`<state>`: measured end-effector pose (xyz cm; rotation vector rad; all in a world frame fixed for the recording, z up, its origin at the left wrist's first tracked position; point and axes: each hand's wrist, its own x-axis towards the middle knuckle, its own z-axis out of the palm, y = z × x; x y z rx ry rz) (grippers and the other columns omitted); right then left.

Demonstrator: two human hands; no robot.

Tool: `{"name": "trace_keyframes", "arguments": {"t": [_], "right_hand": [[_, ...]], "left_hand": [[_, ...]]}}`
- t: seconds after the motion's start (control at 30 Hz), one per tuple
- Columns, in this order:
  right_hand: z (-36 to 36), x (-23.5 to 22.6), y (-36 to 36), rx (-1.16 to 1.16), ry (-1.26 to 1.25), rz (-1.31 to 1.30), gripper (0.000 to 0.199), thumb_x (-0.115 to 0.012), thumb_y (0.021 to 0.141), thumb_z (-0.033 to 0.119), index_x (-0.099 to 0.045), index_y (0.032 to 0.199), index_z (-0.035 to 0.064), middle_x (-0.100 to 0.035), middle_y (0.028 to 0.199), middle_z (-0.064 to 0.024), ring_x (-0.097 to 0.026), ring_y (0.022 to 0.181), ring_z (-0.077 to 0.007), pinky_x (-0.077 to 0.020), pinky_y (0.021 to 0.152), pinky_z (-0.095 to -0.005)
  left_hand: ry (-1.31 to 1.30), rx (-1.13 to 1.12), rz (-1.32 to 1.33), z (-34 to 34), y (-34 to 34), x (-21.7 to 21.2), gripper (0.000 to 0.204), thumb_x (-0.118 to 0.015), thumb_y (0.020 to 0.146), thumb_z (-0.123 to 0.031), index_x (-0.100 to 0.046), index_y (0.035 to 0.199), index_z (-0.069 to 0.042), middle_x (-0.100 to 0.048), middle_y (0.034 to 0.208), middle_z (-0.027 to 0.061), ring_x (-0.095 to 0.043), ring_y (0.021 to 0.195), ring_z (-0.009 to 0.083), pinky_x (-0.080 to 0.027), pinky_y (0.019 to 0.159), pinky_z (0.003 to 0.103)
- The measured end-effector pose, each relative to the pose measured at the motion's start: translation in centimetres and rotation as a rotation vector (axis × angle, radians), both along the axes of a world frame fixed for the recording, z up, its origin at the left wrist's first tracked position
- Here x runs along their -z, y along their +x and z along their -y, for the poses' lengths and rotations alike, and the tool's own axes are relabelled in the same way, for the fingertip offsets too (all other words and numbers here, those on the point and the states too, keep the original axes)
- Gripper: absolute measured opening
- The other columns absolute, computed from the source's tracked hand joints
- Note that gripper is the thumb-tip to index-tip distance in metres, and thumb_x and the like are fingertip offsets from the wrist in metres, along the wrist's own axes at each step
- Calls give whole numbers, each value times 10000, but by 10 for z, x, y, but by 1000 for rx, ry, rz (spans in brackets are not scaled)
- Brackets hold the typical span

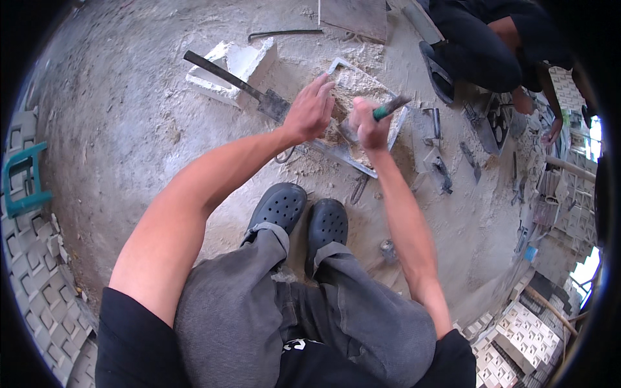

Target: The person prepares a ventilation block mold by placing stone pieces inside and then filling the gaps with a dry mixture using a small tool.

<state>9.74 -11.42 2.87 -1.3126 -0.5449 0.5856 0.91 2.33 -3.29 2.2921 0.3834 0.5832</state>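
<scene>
My right hand (pixel 370 126) is closed around a green-handled tool (pixel 388 108), its dark end pointing up and right. A flat grey blade shows below that fist, over the pale sandy powder (pixel 354 81) inside a square metal frame (pixel 398 128). Over the frame's left side is my left hand (pixel 312 110), fingers stretched out and nothing seen in them. Close to its wrist lies a flat metal plate with a long dark bar handle (pixel 223 72). That bar rests across a broken white block (pixel 240 61).
A bent metal rod (pixel 284 33) and a flat board (pixel 353 18) lie beyond the frame. At right, hand tools and a metal mould (pixel 497 123) lie near a crouching person (pixel 479 58). A green stool (pixel 26 180) stands far left beside stacked patterned blocks (pixel 48 278).
</scene>
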Motion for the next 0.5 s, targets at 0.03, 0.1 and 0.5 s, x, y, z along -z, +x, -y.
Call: {"name": "trace_keyframes", "arguments": {"t": [0.03, 0.1, 0.5], "right_hand": [[-10, -19, 1, 10, 42, 14, 419, -569, 971, 134, -457, 569, 98, -427, 515, 41, -385, 438, -64, -277, 410, -273], [-15, -51, 4, 62, 118, -20, 423, -555, 981, 135, -456, 571, 105, -418, 511, 45, -385, 434, -65, -272, 404, -271], [-37, -22, 0, 254, -103, 36, 416, -601, 978, 210, -496, 592, 99, -462, 543, 59, -442, 500, -46, -330, 457, -264]], "left_hand": [[3, -1, -3, -6, -2, -1, 396, -491, 1024, -191, -482, 1388, -37, -428, 1516, 244, -446, 1381, 403, -360, 1153, 457], [-19, 3, -8, -3, -2, 0, 399, -487, 1025, -195, -478, 1387, -28, -430, 1514, 242, -446, 1381, 403, -358, 1155, 456], [-34, -34, -3, -5, 0, 3, 393, -464, 1040, -199, -467, 1385, -12, -451, 1496, 236, -453, 1373, 402, -370, 1153, 449]]}}
